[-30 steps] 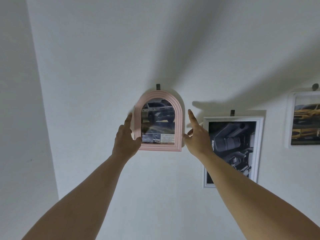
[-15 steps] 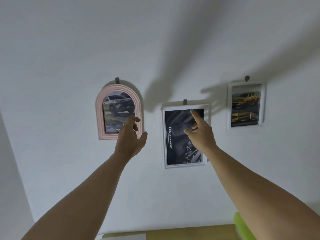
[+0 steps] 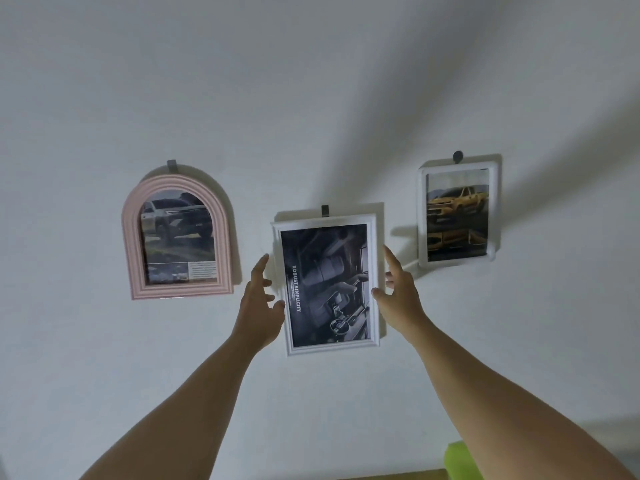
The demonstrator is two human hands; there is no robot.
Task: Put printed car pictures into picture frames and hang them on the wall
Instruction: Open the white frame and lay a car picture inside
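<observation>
On the left of the wall (image 3: 311,81) a pink arched frame (image 3: 131,244) hangs from a small dark hook (image 3: 171,165). Inside it we see a grey car picture (image 3: 176,220) with a block of text in its lower right corner.

Just right of that frame, and clear of it, our left hand (image 3: 258,306) reaches up to the wall. Its grip is wide open and holds nothing: the fingers are spread and nearly straight, with the thumb tip at the left rim of the white frame (image 3: 322,223) in the middle.

That frame hangs from a second hook (image 3: 324,210), lower than its neighbours, its top edge rising a little toward the right. It holds a dark car-cabin picture (image 3: 327,285) with the words ROBUST SIMPLICITY running along its left side.

Our right hand (image 3: 398,296) is at the same frame's right rim, its grip open too. The forefinger points up along the edge, the thumb lies on the rim and the other fingers are loosely bent beside it. We cannot tell whether either hand presses on the frame.

Further right, apart from the hand, a rounded white frame (image 3: 421,220) hangs on a round peg (image 3: 458,156) and shows a yellow car picture (image 3: 457,213).

Near us at the bottom right, beside our right forearm, we see a bright green thing (image 3: 455,459) and a sliver of wooden worktop (image 3: 398,476).
</observation>
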